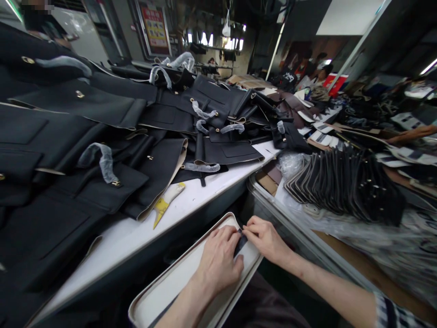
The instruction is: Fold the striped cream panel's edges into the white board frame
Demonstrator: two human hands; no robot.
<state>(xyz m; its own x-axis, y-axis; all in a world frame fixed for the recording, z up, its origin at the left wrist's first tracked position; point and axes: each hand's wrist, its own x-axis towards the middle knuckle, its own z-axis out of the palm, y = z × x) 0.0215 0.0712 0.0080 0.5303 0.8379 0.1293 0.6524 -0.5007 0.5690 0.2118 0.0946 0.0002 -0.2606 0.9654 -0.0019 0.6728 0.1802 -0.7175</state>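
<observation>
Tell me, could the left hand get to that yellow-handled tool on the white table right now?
Probably yes: the yellow-handled tool lies in the open on the white table, just beyond the tray, though the left hand is busy pinching a small dark strip.

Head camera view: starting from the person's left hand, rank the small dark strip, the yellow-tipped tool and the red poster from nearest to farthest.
From the left hand:
1. Small dark strip, under its fingertips, on the tray.
2. Yellow-tipped tool, up and left on the white table.
3. Red poster, on the far back wall.
</observation>
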